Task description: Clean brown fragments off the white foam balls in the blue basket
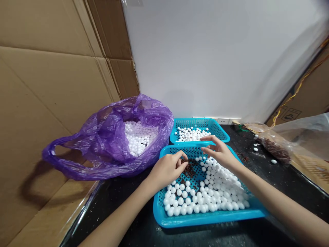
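Note:
My left hand [168, 169] is over the left side of the near blue plastic basket [205, 222]. Its fingers are curled, thumb and forefinger close together beside a small heap of brown flakes [189, 168]; whether anything is between them is too small to tell. Above the basket's far right part is my right hand [218, 152], thumb and forefinger apart with nothing visible between them. Many white foam balls [213, 197] cover the near and right parts of the basket floor. Around the brown flakes, the bare blue mesh shows.
A second blue basket [218, 131] with smaller white balls [191, 134] stands behind. At left, an open purple plastic bag [102, 137] holds white balls. A clear bag of brown material [276, 151] and stray balls lie right on the black tabletop [123, 202]. Cardboard [51, 85] rises at left.

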